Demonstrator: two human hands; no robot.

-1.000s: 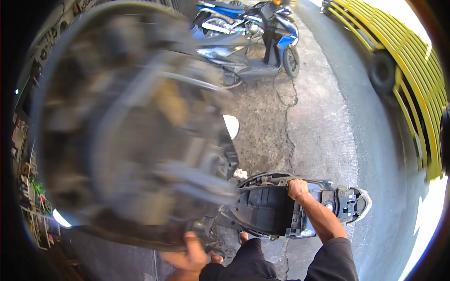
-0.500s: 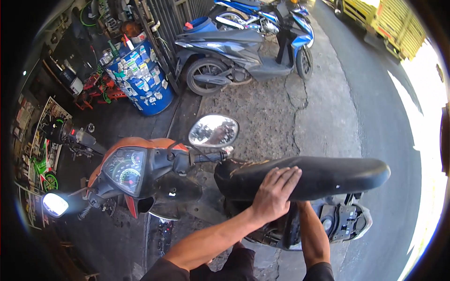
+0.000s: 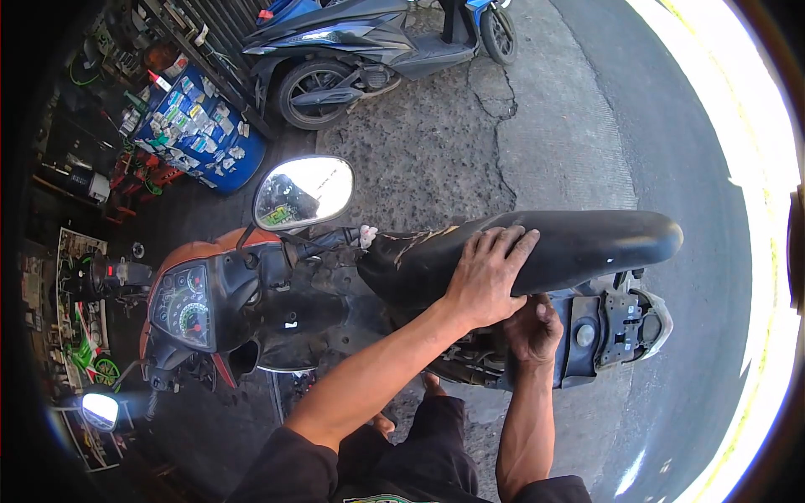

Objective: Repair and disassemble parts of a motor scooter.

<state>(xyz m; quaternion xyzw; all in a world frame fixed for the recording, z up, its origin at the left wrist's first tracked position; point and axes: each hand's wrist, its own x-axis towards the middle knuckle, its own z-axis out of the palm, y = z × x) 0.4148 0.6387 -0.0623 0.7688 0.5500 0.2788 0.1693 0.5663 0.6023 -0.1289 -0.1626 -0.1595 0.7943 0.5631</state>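
A long black motorbike seat (image 3: pixel 579 251), cracked at its narrow front end, is tilted up over the open body of an orange-and-black underbone motorbike (image 3: pixel 220 298). My left hand (image 3: pixel 490 272) grips the seat's near edge, fingers laid over the padding and thumb tucked below. Just under that edge, beside the left hand, is my right hand (image 3: pixel 534 331), palm up with its fingers curled in. Whatever those fingers may hold is hidden. Right of it the bare tail frame shows a black plastic tray (image 3: pixel 584 335) and a bracket (image 3: pixel 620 323).
The bike's round mirror (image 3: pixel 303 193) sticks up ahead of the seat. A blue drum (image 3: pixel 197 130) covered in stickers stands by a metal gate at the far left. Beyond cracked concrete is a parked grey scooter (image 3: pixel 360 59). Asphalt road (image 3: pixel 696 168) runs along the right.
My right hand has come out from beneath the seat, where it was hidden, to the seat's edge. My left hand stays on the seat. The view has shifted, and the yellow truck is gone.
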